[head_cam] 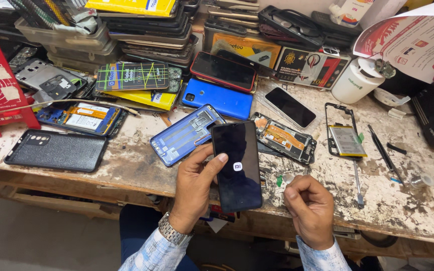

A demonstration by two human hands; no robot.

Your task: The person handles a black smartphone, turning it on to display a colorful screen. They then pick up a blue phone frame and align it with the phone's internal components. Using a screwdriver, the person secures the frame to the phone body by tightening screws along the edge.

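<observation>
My left hand holds a black smartphone upright over the front edge of the worn workbench, thumb resting on its left side. The screen is dark with a small white logo in the middle. My right hand is curled into a loose fist just right of the phone, apart from it, with nothing visible in it. A blue phone frame lies behind my left hand. An opened phone body with exposed boards lies behind the held phone.
A black phone case lies at the left. A blue phone back, a red-edged phone, a white phone, a battery in a frame, tweezers, a white jar and stacked phones crowd the bench.
</observation>
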